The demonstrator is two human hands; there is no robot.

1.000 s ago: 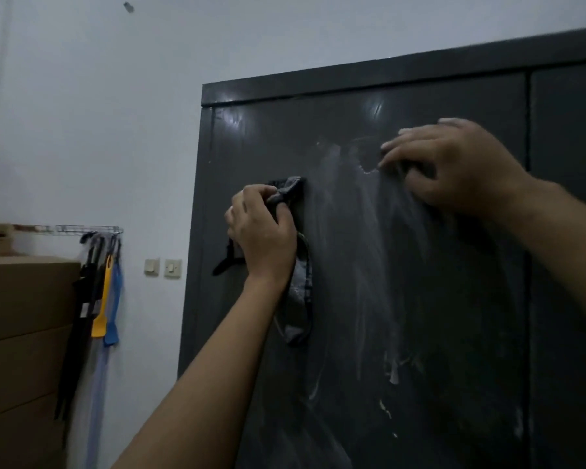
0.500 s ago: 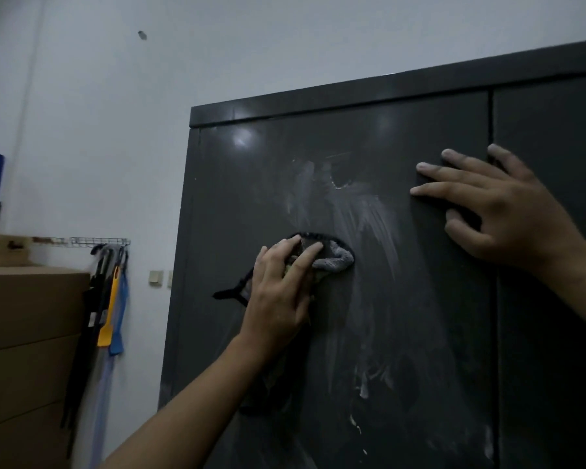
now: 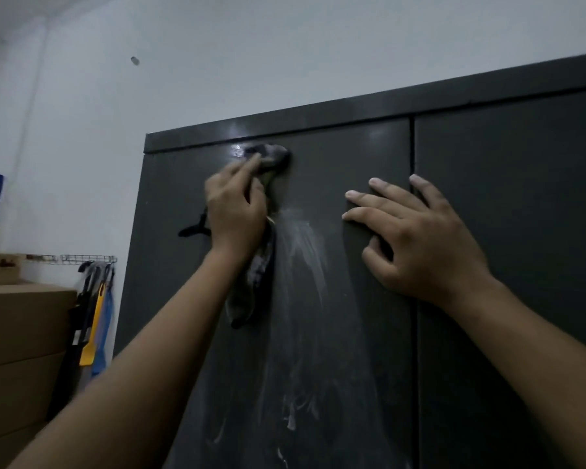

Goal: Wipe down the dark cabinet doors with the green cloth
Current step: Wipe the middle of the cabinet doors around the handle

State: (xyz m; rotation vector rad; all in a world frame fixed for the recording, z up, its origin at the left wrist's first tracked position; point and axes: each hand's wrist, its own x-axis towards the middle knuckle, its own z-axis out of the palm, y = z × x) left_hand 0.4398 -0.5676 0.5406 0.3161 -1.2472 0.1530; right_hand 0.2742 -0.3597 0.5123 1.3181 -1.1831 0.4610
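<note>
hands: left hand (image 3: 234, 211) presses cloth (image 3: 251, 289) flat-fingered, right hand (image 3: 416, 238) spread | cabinet door (image 3: 335, 333) white-streaked | cardboard boxes (image 3: 24, 319) left

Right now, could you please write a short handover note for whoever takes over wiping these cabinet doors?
Left hand: extended fingers press the bunched cloth against the left door just under its top edge; the cloth's tail hangs below the palm.
Right hand: flat and spread, bracing across the seam between the left door and the right door, holding nothing.
Done: the top strip by the cloth looks free of smears.
Left: white streaks run down the middle of the left door to the bottom of the view; wipe these, then the right door, which the dim light shows too poorly to judge.
</note>
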